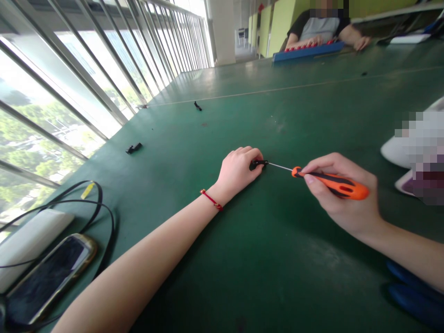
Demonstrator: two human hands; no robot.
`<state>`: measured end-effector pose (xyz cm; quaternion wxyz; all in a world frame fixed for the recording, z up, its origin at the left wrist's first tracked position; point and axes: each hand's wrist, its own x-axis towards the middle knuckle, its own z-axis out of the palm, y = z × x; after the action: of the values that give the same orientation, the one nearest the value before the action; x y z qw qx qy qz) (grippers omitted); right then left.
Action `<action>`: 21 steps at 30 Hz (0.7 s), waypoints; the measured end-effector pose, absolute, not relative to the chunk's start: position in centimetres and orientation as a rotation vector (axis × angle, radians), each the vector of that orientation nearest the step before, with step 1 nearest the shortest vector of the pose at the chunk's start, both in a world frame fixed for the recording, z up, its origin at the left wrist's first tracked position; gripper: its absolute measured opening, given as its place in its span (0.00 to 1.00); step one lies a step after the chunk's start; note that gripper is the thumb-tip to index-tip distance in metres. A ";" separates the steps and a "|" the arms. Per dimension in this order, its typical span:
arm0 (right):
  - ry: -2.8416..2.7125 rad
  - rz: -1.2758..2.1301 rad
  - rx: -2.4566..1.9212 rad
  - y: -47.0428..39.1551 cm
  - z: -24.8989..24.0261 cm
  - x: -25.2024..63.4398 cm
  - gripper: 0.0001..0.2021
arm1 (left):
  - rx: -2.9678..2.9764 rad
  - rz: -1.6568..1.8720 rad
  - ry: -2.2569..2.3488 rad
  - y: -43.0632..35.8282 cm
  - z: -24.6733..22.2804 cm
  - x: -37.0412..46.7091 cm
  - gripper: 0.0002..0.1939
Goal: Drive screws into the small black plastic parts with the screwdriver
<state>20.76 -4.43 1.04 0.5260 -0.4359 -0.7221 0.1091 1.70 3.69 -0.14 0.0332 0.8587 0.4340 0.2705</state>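
My left hand (242, 171) rests on the green table with its fingers closed round a small black part (258, 163), whose far end sticks out past the fingertips. In my right hand (350, 199) is an orange and black screwdriver (340, 184), held along its handle. The thin metal shaft points left, and its tip meets the black part or lies right at it; the exact contact is too small to tell.
Two black pieces (133, 148) (197, 106) lie at the left and farther back. A phone (52, 277), a white box (31, 240) and black cables (113, 222) are at the lower left. Railings (114, 55) line the left edge. Across the table (222, 120), a person sits behind a blue tray (308, 52).
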 end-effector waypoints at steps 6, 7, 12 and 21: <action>-1.734 0.265 -1.058 -4.5 1.1 20.9 0.03 | 2.653 0.844 1.331 3.7 -0.1 1.7 0.05; -1.737 0.262 -1.058 -4.5 1.1 20.9 0.03 | 2.653 0.850 1.323 3.7 -0.1 1.7 0.05; -1.731 0.243 -1.082 -4.4 1.0 20.7 0.03 | 2.656 0.866 1.293 3.6 -0.3 1.6 0.06; -1.646 0.258 -0.995 -4.1 0.9 20.8 0.18 | 2.730 0.862 1.318 3.5 -0.1 1.6 0.06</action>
<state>20.80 -4.13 0.92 0.5653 -0.4230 -0.6997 0.1096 1.63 3.47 -0.14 -0.0050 0.8662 0.4182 0.2737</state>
